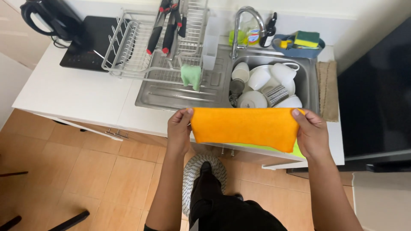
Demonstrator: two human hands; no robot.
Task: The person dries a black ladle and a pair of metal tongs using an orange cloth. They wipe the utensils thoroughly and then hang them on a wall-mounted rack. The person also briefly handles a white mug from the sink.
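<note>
An orange cloth (244, 127) with a green underside hangs stretched between my two hands in front of the counter edge. My left hand (180, 128) pinches its top left corner. My right hand (311, 130) pinches its top right corner. Behind the cloth lies the steel sink (306, 77), filled with white cups, bowls and plates (261, 79).
A wire dish rack (141, 51) with red-handled utensils stands on the drainboard, a green cloth (191, 76) draped on its edge. A black kettle (47, 19) and black hob stand at the far left. A blue caddy with sponges (305, 40) sits behind the sink. A striped mat (190, 175) lies on the tiled floor.
</note>
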